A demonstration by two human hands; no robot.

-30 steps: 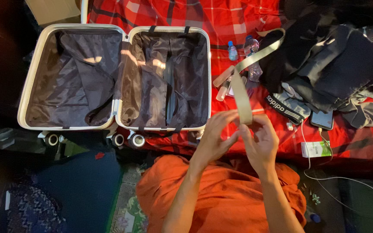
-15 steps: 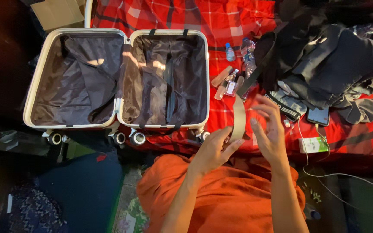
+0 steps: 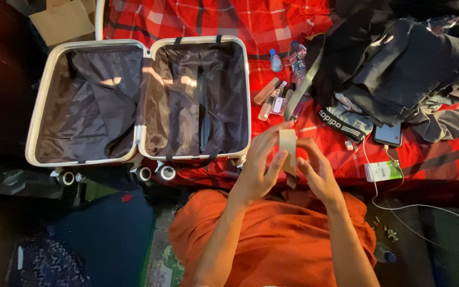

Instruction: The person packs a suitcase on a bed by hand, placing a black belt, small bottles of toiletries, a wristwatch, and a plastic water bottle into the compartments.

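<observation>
A person's left hand (image 3: 258, 167) and right hand (image 3: 317, 172) close together on a khaki webbing belt (image 3: 288, 146), its coiled end pinched between the fingers of both, just right of an open white suitcase (image 3: 139, 98). The belt's free length trails up past small bottles (image 3: 280, 95) toward a heap of dark clothes (image 3: 399, 69), farther right of the suitcase.

Warm, uneven indoor light; glare on suitcase lining (image 3: 187, 81), deep shadows at edges.
</observation>
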